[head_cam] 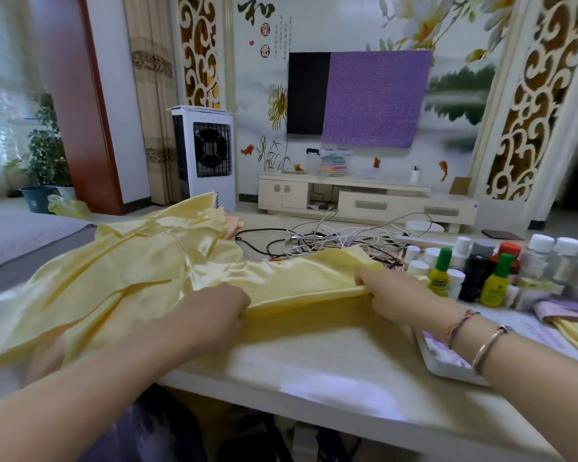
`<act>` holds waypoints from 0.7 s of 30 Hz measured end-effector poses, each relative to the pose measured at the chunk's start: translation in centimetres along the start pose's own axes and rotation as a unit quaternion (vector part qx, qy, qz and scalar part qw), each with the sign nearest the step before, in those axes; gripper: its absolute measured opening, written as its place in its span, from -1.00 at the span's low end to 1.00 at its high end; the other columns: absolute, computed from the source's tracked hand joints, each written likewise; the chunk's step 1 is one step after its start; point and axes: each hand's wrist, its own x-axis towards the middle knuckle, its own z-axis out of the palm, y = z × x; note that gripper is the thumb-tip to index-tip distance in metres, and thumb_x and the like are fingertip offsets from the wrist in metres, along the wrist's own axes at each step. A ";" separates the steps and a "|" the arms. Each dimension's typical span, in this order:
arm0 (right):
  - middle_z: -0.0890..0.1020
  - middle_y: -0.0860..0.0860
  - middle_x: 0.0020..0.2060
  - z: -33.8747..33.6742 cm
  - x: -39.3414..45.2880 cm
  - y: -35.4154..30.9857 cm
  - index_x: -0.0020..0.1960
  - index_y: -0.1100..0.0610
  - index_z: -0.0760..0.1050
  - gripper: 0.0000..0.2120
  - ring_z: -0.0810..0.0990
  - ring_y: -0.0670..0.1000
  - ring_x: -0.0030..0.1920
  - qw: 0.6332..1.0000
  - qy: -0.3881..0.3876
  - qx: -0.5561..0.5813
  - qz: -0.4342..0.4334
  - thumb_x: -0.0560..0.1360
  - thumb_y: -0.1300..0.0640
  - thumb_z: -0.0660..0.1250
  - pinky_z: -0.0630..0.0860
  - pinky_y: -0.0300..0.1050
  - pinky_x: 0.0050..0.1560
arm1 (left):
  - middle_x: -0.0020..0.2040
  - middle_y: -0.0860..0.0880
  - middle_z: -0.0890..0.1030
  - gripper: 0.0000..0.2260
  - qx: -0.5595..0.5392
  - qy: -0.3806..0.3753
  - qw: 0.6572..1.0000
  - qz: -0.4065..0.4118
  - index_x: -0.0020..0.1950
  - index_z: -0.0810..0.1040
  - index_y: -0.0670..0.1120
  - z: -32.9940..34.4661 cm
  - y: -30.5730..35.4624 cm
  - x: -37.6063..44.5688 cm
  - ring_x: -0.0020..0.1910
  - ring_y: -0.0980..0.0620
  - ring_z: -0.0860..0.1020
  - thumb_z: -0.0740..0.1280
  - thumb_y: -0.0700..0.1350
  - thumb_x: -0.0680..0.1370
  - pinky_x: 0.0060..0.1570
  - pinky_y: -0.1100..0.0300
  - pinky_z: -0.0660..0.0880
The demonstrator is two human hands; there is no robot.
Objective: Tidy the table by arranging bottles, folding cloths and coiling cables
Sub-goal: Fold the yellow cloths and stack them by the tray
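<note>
A shiny yellow cloth (141,271) is spread over the left and middle of the white table (314,371). My left hand (214,311) grips its near edge at the middle. My right hand (390,295) pinches the same edge further right, so the edge is stretched between both hands. Behind the cloth lies a tangle of white and black cables (330,241). Several bottles (480,275) stand clustered on the right, among them two yellow ones with green caps.
A folded lilac and yellow cloth (567,315) lies at the far right beside the bottles. A white tray-like object (447,365) sits under my right forearm. A pinkish cloth (232,225) shows behind the yellow one. The table's front edge runs below my arms.
</note>
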 end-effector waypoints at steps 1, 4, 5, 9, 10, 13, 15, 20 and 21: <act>0.52 0.05 -0.04 -0.7 -0.1 0.1 0.15 0.05 0.33 -0.69 0.48 0.11 -0.05 1.000 -0.009 0.028 0.002 0.46 0.31 0.11 0.40 -0.06 -0.16 | -0.11 -0.03 0.57 -0.80 -0.028 0.009 1.000 -0.006 -0.08 0.54 -0.10 -0.5 -0.3 0.1 -0.13 -0.04 0.57 0.13 -0.24 0.48 -0.12 0.04 0.53; 0.49 0.00 -0.20 -2.6 0.0 0.8 -0.13 0.06 0.36 -0.85 0.48 0.06 -0.12 0.994 -0.037 0.105 -0.022 0.43 0.30 0.16 0.39 -0.03 -0.19 | -0.31 -0.05 0.49 -0.81 -0.116 -0.029 0.993 -0.020 -0.28 0.44 -0.15 -2.0 -1.3 0.0 -0.33 -0.03 0.45 0.12 -0.23 0.50 -0.29 0.10 0.36; 0.49 0.02 -0.22 -3.2 -0.1 0.9 -0.19 0.09 0.36 -0.87 0.47 0.05 -0.16 0.991 -0.054 0.121 -0.029 0.43 0.30 0.18 0.37 -0.04 -0.21 | -0.32 -0.06 0.45 -0.82 -0.135 -0.058 0.989 -0.021 -0.29 0.42 -0.15 -2.5 -1.6 -0.1 -0.33 -0.02 0.41 0.13 -0.22 0.51 -0.28 0.12 0.31; 0.41 0.02 -0.29 -4.8 -1.0 1.2 -0.25 0.10 0.37 -0.88 0.34 0.00 -0.25 0.971 -0.181 0.148 -0.046 0.45 0.21 0.26 0.26 -0.07 -0.22 | -0.13 -0.06 0.56 -0.79 -0.114 -0.174 0.978 -0.033 -0.05 0.57 -0.17 -3.6 -3.4 -0.6 -0.20 0.05 0.48 0.19 -0.08 0.53 -0.13 0.11 0.44; 0.39 0.01 -0.30 -4.8 -1.1 1.1 -0.27 0.09 0.36 -0.86 0.33 -0.01 -0.26 0.967 -0.201 0.149 -0.050 0.45 0.20 0.25 0.25 -0.08 -0.22 | -0.09 -0.05 0.57 -0.79 -0.086 -0.186 0.978 -0.038 -0.05 0.56 -0.13 -3.5 -3.7 -0.6 -0.18 0.05 0.47 0.20 -0.04 0.54 -0.09 0.10 0.45; 0.39 -0.04 -0.36 -3.9 -0.7 0.7 -0.33 0.06 0.32 -0.80 0.33 -0.02 -0.31 0.970 -0.205 0.118 -0.051 0.45 0.20 0.22 0.25 -0.09 -0.26 | -0.16 0.04 0.50 -0.83 -0.037 -0.189 0.980 -0.052 -0.14 0.45 -0.04 -2.7 -3.9 -0.7 -0.23 0.08 0.42 0.20 0.02 0.55 -0.18 0.19 0.36; 0.44 -0.05 -0.33 -3.0 -0.1 0.4 -0.31 0.05 0.35 -0.82 0.40 -0.02 -0.27 0.979 -0.184 0.080 -0.035 0.47 0.17 0.21 0.31 -0.09 -0.27 | -0.18 0.06 0.49 -0.86 -0.048 -0.159 0.984 -0.066 -0.16 0.44 -0.03 -2.1 -4.0 -0.5 -0.24 0.08 0.42 0.21 0.00 0.55 -0.22 0.23 0.32; 0.47 -0.01 -0.16 -1.3 1.2 -0.2 -0.16 0.07 0.39 -0.95 0.46 0.05 -0.10 0.994 -0.092 -0.059 -0.001 0.47 0.12 0.19 0.28 -0.18 -0.35 | -0.16 0.06 0.50 -0.90 -0.043 -0.045 0.993 -0.096 -0.20 0.43 0.01 -1.2 -4.7 1.0 -0.20 0.08 0.48 0.24 -0.04 0.52 -0.24 0.22 0.40; 0.49 0.01 -0.11 -0.9 1.6 -0.2 -0.18 0.05 0.35 -0.93 0.48 0.07 -0.07 0.994 -0.070 -0.079 -0.002 0.48 0.10 0.18 0.29 -0.16 -0.29 | -0.15 0.06 0.49 -0.90 -0.036 -0.032 0.994 -0.100 -0.20 0.42 0.01 -1.1 -4.9 1.4 -0.18 0.08 0.47 0.23 -0.05 0.52 -0.21 0.21 0.42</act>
